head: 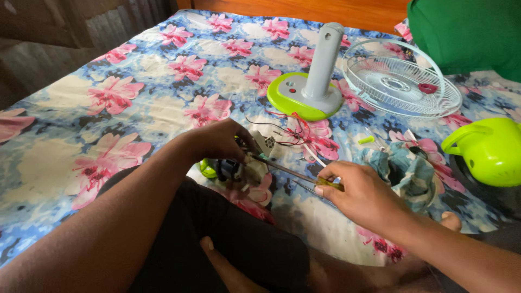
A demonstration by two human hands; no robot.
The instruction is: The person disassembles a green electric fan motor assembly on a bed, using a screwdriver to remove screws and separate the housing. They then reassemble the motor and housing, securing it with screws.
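My left hand grips a small fan motor assembly with a white and black body, held just above the floral sheet in front of my legs. Thin red and black wires trail from it toward the fan base. My right hand holds a slim screwdriver with a yellow-green handle, its metal shaft reaching left so the tip meets the motor. A lime-green piece shows under the motor.
A grey fan stand on a lime-green base sits behind the motor. A white wire fan guard lies at the back right, a lime-green housing at right, a crumpled cloth beside it, a green cushion behind.
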